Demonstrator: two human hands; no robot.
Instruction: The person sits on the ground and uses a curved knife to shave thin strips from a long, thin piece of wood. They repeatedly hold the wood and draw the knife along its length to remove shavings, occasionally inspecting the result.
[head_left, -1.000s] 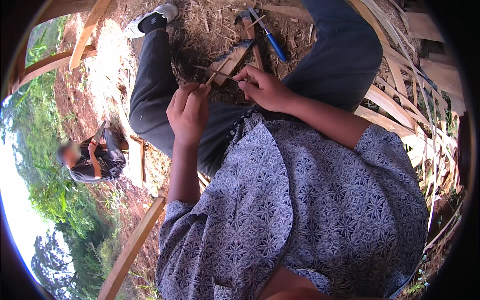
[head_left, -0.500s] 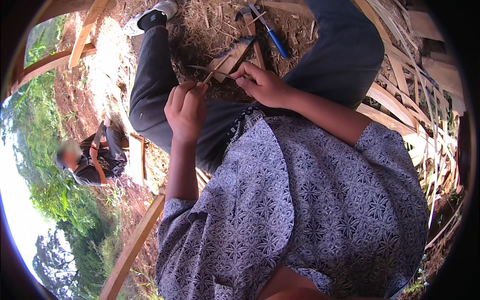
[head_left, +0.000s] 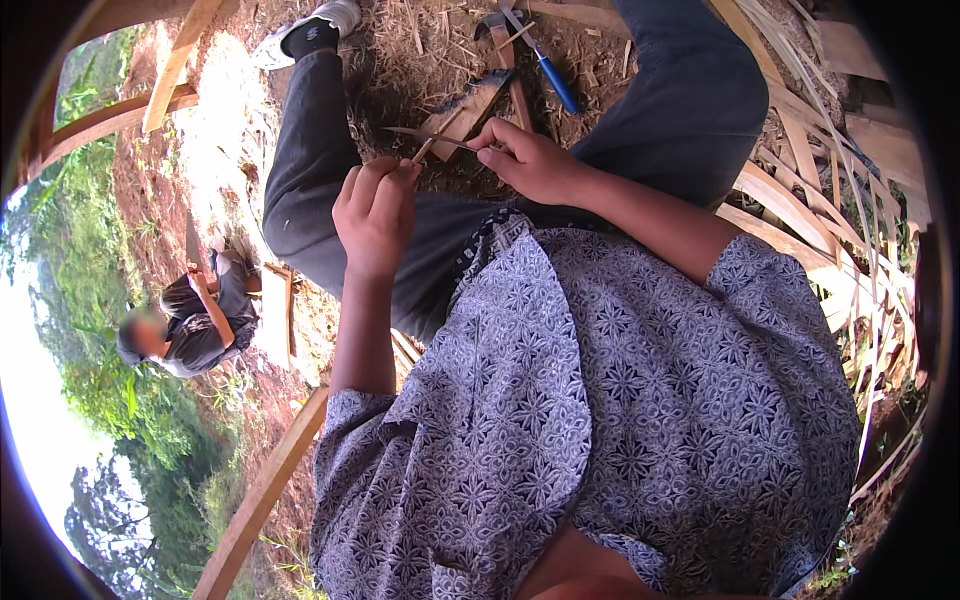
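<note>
My left hand [head_left: 376, 215] is closed around a thin wooden stick [head_left: 425, 150], whose end sticks out past the fingers. From the right, my right hand [head_left: 528, 162] grips a knife, its handle mostly hidden by the fingers. The narrow, pointed knife blade [head_left: 408, 132] crosses the stick just beyond my left fingertips and appears to touch it. Beyond the hands, a flat piece of wood [head_left: 462, 118] with a dark edge lies on the ground. Beside it rest a wooden-handled tool with a dark metal head [head_left: 497, 32] and a blue-handled tool [head_left: 556, 84].
My legs in dark trousers [head_left: 315, 150] spread around the work spot, where shavings [head_left: 400, 70] litter the soil. Wooden strips and slats [head_left: 800, 215] pile up at right. A wooden beam [head_left: 265, 490] slants at lower left. Farther left another person [head_left: 200, 320] sits holding a long blade.
My hands, stick and knife have shifted slightly right in the picture, with the grip unchanged. The other person's arm and blade have changed position.
</note>
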